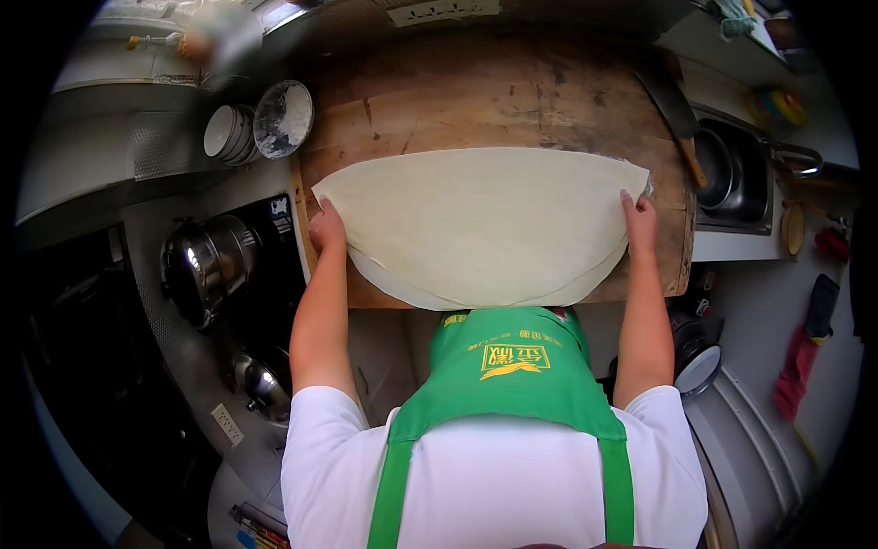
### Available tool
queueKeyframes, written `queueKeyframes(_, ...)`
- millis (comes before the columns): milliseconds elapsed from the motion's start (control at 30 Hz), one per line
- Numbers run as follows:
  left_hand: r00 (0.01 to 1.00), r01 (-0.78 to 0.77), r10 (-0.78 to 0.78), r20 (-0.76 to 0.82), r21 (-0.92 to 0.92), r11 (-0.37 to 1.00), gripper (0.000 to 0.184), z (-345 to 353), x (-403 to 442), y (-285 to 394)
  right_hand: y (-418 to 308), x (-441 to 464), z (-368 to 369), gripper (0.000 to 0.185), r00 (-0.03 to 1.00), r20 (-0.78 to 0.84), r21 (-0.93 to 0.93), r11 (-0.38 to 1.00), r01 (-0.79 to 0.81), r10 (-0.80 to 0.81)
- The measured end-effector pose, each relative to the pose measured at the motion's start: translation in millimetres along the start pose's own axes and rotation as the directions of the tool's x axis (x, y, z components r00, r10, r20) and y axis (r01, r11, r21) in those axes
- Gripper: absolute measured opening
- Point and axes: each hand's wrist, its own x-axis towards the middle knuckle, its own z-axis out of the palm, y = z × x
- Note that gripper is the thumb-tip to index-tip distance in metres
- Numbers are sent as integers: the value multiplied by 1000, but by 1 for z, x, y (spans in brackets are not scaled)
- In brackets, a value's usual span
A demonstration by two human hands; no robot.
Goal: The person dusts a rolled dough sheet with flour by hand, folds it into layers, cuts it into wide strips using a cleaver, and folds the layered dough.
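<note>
Your left hand [326, 227] and right hand [639, 222] are each closed in a pinch, thumb uppermost, on opposite ends of the dough sheet [489, 220], which spans the middle of the frame over the wooden board [439, 101]. Pulling unevenly could stretch or tear it at those pinches; its lower edge, right by your apron [512, 361], could slip off the board's front and drag. If the surface is tacky, the overlapping layers might stick together. Counting: two hands, one sheet, one board, one knife [670, 110] at upper right, one powder bowl [284, 119] and one bowl stack [224, 134] at upper left.
</note>
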Motion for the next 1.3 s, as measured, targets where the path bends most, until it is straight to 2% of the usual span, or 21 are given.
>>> queueKeyframes(33,1000,0,0,-5,6,1000,70,7,1,-1,-3,-2,1,37,997,53,274,959,-71,59)
queueKeyframes(67,998,15,-17,-53,-32,999,70,17,5,-2,-17,-6,-4,40,989,96,203,970,-132,115)
queueKeyframes(167,985,110,-124,-119,-116,987,66,19,7,5,-15,-1,-3,36,986,163,194,979,-62,30)
queueKeyframes(233,1000,-5,10,25,-184,983,62,25,14,-6,-13,1,-3,34,984,177,230,973,-26,-16)
queueKeyframes(300,998,14,-5,61,-139,990,56,33,22,-17,10,13,2,33,981,181,274,961,19,-71)
queueKeyframes(333,1000,20,-19,7,-149,989,53,31,17,-18,12,13,5,33,974,211,275,961,27,-87)
queueKeyframes(400,997,13,-28,-79,-186,983,49,37,20,-22,8,17,12,32,992,111,295,955,31,-66)
queueKeyframes(500,992,68,-89,-91,-211,975,49,23,27,-16,-24,35,20,31,972,212,345,938,19,-98)
queueKeyframes(600,986,116,-139,-88,-225,967,50,21,49,-24,-65,62,40,28,954,300,209,977,-38,-27)
queueKeyframes(633,984,113,-143,-109,-247,962,50,24,56,-31,-81,66,51,28,944,321,248,969,-8,-75)
queueKeyframes(767,944,201,-232,-234,-147,968,50,19,90,-48,-133,101,94,29,936,329,372,928,-8,-123)
queueKeyframes(833,924,237,-279,-262,-180,955,51,18,111,-47,-144,127,109,29,931,338,401,916,-14,-134)
queueKeyframes(900,953,202,-284,-106,-476,856,50,35,135,-52,-147,148,111,31,938,331,345,938,-18,-104)
queueKeyframes(933,955,207,-282,-94,-474,856,50,35,132,-42,-147,156,111,31,946,314,372,927,-39,-86)
queueKeyframes(1000,937,329,-304,171,-720,611,51,27,127,-9,-139,167,98,31,957,283,420,905,-72,-55)
queueKeyframes(1033,939,331,-289,187,-719,612,51,32,126,-3,-132,171,87,31,963,264,418,906,-71,-47)
queueKeyframes(1100,942,336,-184,282,-806,488,51,46,128,6,-107,175,53,31,972,234,480,873,-83,-37)
queueKeyframes(1200,865,469,-127,486,-690,551,45,43,119,43,-65,159,7,33,994,110,488,869,-75,24)
queueKeyframes(1300,811,497,24,585,-709,500,51,30,97,86,-32,132,-20,36,993,77,550,826,-121,94)
